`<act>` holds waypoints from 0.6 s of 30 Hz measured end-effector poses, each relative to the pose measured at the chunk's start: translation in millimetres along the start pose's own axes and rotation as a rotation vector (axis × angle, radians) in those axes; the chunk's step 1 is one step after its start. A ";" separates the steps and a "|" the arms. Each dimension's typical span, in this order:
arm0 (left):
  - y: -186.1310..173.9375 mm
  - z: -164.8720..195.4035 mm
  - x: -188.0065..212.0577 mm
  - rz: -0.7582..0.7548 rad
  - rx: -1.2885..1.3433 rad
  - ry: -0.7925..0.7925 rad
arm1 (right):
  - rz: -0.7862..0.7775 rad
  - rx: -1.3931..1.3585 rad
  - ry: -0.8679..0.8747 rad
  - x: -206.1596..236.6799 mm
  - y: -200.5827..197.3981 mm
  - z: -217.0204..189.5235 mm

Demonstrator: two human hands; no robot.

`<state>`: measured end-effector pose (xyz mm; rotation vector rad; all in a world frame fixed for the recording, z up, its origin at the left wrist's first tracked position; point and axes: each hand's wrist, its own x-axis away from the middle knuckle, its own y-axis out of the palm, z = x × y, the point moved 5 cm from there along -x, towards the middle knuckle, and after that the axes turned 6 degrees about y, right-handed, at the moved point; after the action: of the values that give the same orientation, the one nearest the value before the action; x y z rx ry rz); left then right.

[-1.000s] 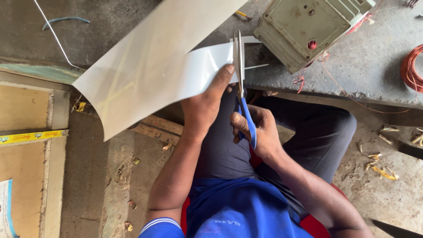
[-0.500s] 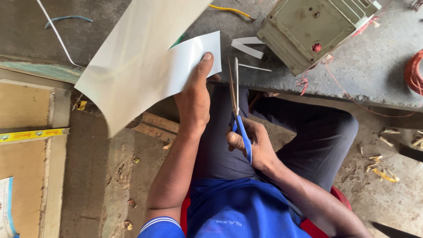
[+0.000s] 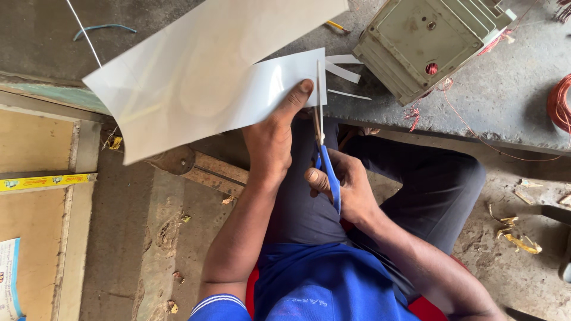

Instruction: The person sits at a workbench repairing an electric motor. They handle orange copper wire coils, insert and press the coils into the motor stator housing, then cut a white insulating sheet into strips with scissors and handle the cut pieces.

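We see a large white sheet (image 3: 202,77) held up over the lap, spreading from the centre of the view toward ten o'clock. The left hand (image 3: 270,139) pinches its right edge, thumb lying flat on top and the other fingers hidden underneath, which seems to keep the edge taut beside the blades. At three o'clock from that thumb stand the scissors (image 3: 324,134), blue-handled, their blades pointing to twelve o'clock and biting into the sheet's lower edge; how far apart the blades stand we cannot tell. The right hand (image 3: 345,190) is curled tight around the blue handles, at five o'clock from the left hand and low over the thigh, so the cut runs away from the body. Past the blade tips, thin white strips (image 3: 345,68) lie on the grey slab (image 3: 511,101). At two o'clock sits a pale green metal box (image 3: 431,41), with a coil of copper wire (image 3: 559,104) at the right margin.
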<state>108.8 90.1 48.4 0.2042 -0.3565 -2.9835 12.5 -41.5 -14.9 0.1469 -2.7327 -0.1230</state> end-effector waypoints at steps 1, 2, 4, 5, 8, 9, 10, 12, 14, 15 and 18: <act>0.6 0.8 0.4 0.001 -0.015 -0.002 | 0.001 0.006 -0.010 -0.7 -0.5 -1.6; 1.3 1.3 0.8 0.002 -0.032 -0.003 | 0.002 0.010 -0.020 -1.2 -0.9 -3.2; 3.0 2.5 1.4 0.016 0.001 0.027 | 0.012 0.019 -0.023 -1.9 -1.4 -5.1; 3.4 2.9 1.4 0.023 0.018 0.043 | 0.020 0.024 -0.017 -2.3 -1.8 -5.5; 3.5 1.4 1.0 0.013 -0.027 0.041 | 0.021 0.019 -0.017 -2.7 -1.5 -6.8; 3.3 0.8 0.4 0.010 -0.012 0.040 | 0.016 0.016 -0.022 -2.8 -1.3 -7.2; 3.0 0.2 0.1 0.007 0.003 0.036 | 0.020 0.020 -0.016 -2.8 -1.6 -6.9; 2.2 -1.0 -0.3 0.002 0.016 0.022 | 0.026 0.028 -0.005 -2.8 -2.2 -6.0; 1.8 -2.3 -0.2 -0.001 0.014 0.002 | 0.023 0.023 -0.011 -2.9 -2.5 -5.7; 1.6 -2.5 0.1 0.001 0.014 -0.003 | 0.021 0.020 -0.011 -2.8 -2.5 -5.4; 1.8 -3.0 0.7 0.003 0.028 -0.009 | 0.023 0.028 -0.021 -2.9 -2.4 -5.3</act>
<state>108.8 87.6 45.8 0.1936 -0.3993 -2.9783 17.4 -43.8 -11.4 0.1227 -2.7571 -0.0797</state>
